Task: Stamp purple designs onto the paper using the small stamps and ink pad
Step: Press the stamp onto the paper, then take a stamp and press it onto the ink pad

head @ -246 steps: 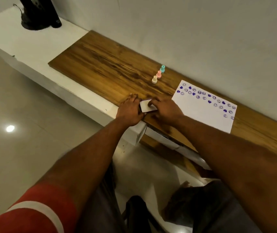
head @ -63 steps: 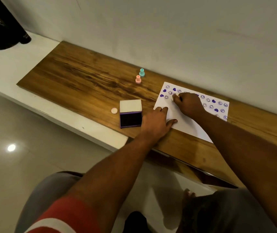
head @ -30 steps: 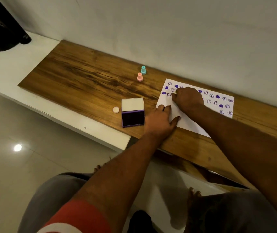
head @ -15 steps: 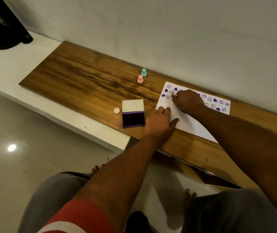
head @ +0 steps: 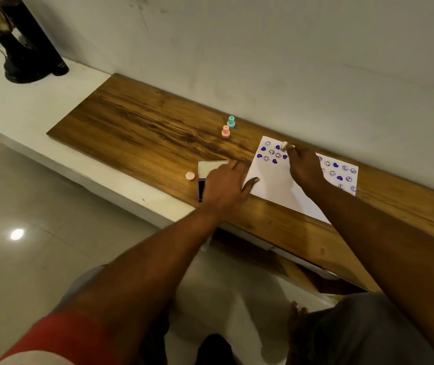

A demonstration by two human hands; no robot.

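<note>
A white sheet of paper [head: 271, 180] lies on the wooden board [head: 142, 133], with purple smileys and hearts along its far edge. My right hand [head: 304, 165] pinches a small cream stamp [head: 284, 145], lifted just above the paper's top left corner. My left hand [head: 226, 185] hovers palm down, fingers spread, over the open ink pad [head: 205, 169] and hides most of it; its thumb reaches the paper's left edge. A pink stamp [head: 225, 131] and a teal stamp [head: 231, 121] stand upright farther back.
A small round pale cap [head: 190, 175] lies left of the ink pad. A dark vase-like object [head: 30, 52] stands on the white ledge [head: 26, 106] at far left. A grey wall runs right behind the board. My knees are below the ledge.
My left hand has slid left from the paper's edge to over the ink pad. My right hand has raised the stamp off the paper.
</note>
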